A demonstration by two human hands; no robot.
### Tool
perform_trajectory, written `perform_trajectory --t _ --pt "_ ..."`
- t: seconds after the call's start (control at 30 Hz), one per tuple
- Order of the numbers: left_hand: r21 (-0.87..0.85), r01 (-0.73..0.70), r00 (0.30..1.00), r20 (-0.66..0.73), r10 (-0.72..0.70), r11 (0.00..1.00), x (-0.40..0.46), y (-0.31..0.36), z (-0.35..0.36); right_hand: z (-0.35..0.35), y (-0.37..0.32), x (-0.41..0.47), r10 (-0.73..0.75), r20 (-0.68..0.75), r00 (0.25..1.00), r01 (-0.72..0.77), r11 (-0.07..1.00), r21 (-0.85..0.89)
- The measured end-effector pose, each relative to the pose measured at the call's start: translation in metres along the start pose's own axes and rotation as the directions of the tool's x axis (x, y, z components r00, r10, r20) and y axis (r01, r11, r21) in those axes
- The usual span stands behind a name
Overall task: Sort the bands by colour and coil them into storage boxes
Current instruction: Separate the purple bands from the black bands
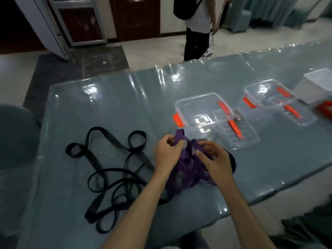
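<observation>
Head view, as I log it from my station:

Item 1, purple bands (pixel 188 168): a tangled bunch held just above the table (pixel 107 105), near its front edge, between both hands. I judge they are lifted clear of the black ones so the colours stay apart while being coiled.

Item 2, left hand (pixel 166 152): fingers curled, thumb and forefinger pinching a purple strand at the top of the bunch.

Item 3, right hand (pixel 213 155): fingers bent round another part of the purple bunch, thumb laid across it. The two grips sit close together, seemingly to work a loop or free a twist.

Item 4, black bands (pixel 111 169): sprawled in loose loops on the table, left of the hands, untouched; a few lie under the purple bunch.

Item 5, near storage box (pixel 199 109): clear, orange clips, open, nothing in it, just beyond the hands, its lid (pixel 237 133) beside it on the right. Handy for the purple coil, I would guess.

Item 6, far storage box (pixel 264 94): likewise open, further right, with its own lid.

Item 7, white tub (pixel 318 83): right edge, contents not visible.
</observation>
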State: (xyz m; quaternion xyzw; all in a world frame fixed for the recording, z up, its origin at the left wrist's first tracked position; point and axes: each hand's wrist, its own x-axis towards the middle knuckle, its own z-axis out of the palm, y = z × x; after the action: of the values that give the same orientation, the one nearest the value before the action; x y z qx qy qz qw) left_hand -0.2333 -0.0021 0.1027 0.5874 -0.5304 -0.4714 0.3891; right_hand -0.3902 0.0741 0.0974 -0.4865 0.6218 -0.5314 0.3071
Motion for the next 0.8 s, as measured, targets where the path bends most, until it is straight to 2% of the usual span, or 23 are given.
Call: perform_trajectory --t 0.2,0.3,0.33,0.4,0.47,0.5,0.57,0.7,0.8 --pt "-0.076 -0.033 0.998 -0.052 0.029 0.997 0.006 0.018 0.094 -0.082 0.034 0.039 -0.016 -0.058 0.998 0.016 1.000 -0.009" --pt "-0.052 0.023 0.998 -0.064 -0.026 0.998 0.008 -0.004 0.136 -0.106 0.084 0.051 0.078 -0.066 0.995 -0.083 0.993 -0.078" --pt "0.021 0.053 0.998 -0.038 -0.052 0.998 0.009 -0.014 0.147 -0.113 0.104 0.053 0.151 -0.038 0.988 -0.155 0.981 -0.120" --pt "0.315 0.095 0.987 0.090 -0.130 0.944 0.009 -0.038 0.164 -0.128 0.142 0.053 0.294 0.055 0.954 -0.268 0.922 -0.278" --pt "0.615 0.094 0.946 0.191 -0.263 0.783 0.004 -0.060 0.168 -0.144 0.172 0.050 0.334 0.089 0.938 -0.250 0.834 -0.492" --pt "0.688 0.082 0.929 0.208 -0.305 0.721 0.001 -0.069 0.167 -0.151 0.183 0.049 0.331 0.080 0.940 -0.232 0.795 -0.561" --pt "0.748 0.065 0.920 0.212 -0.330 0.661 -0.005 -0.086 0.161 -0.160 0.194 0.046 0.337 0.044 0.941 -0.236 0.741 -0.629" --pt "0.800 0.034 0.942 0.174 -0.287 0.599 -0.015 -0.097 0.148 -0.170 0.191 0.050 0.299 -0.074 0.951 -0.247 0.599 -0.761" --pt "0.804 0.009 0.947 0.184 -0.264 0.594 -0.019 -0.098 0.138 -0.171 0.180 0.058 0.255 -0.034 0.966 -0.180 0.577 -0.797"
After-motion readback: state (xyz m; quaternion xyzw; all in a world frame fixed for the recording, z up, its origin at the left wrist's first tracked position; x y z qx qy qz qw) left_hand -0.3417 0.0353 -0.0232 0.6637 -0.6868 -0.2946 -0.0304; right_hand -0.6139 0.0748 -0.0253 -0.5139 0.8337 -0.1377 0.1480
